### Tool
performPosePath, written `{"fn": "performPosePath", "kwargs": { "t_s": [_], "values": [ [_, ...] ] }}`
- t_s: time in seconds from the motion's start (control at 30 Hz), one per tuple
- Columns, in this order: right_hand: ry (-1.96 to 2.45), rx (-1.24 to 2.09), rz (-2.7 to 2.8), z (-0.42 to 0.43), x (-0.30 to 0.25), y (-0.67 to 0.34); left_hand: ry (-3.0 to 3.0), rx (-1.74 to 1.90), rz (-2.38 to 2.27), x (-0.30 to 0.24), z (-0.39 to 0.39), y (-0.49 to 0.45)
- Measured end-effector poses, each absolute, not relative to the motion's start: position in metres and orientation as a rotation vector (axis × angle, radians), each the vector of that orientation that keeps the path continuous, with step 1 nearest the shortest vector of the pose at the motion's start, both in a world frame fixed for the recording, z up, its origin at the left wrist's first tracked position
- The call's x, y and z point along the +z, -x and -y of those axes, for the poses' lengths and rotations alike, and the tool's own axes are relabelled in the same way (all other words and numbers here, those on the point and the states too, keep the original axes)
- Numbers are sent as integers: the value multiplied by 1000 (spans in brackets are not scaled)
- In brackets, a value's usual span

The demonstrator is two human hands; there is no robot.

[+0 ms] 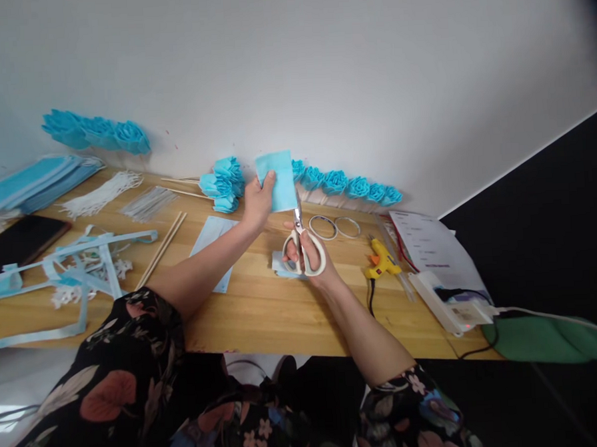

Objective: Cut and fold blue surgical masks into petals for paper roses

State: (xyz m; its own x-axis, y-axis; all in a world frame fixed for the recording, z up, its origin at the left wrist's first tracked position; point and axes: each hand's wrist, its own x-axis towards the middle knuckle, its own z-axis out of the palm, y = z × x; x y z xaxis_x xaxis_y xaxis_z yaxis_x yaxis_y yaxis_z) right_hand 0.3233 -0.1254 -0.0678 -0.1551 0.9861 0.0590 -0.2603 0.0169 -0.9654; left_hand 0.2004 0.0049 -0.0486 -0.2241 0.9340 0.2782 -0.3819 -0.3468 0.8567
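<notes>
My left hand (pixel 260 199) pinches a folded light-blue piece of mask fabric (pixel 282 183) by its left side, thumb on top, held up above the table. In my right hand (pixel 310 253) are white-handled scissors (pixel 299 233), fingers through the loops and blades pointing up at the fabric's lower right edge. Whether the blades bite into the fabric I cannot tell. Below my left forearm lies a flat light-blue mask sheet (pixel 214 238). Under the scissors rests another small pale-blue piece (pixel 281 266), partly hidden by my right hand.
Blue fabric flowers (pixel 98 130) stand along the wall, with more (pixel 336 181) behind my hands. Cut strips (pixel 105 260), a phone (pixel 26 241), stacked masks (pixel 41 183) and sticks (pixel 162 249) lie left. Tape rolls (pixel 323 227), a yellow glue gun (pixel 382 259) and a power strip (pixel 437 303) sit right.
</notes>
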Motion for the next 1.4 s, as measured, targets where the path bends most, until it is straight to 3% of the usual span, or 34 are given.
{"fn": "performPosePath", "kwargs": {
  "t_s": [0.47,1.4],
  "values": [
    [815,1595,1147,128,-59,-326,-1078,1773,-792,-46,1,-202],
    [785,1498,1117,130,-57,-325,-982,1649,-818,-42,17,-214]
  ]
}}
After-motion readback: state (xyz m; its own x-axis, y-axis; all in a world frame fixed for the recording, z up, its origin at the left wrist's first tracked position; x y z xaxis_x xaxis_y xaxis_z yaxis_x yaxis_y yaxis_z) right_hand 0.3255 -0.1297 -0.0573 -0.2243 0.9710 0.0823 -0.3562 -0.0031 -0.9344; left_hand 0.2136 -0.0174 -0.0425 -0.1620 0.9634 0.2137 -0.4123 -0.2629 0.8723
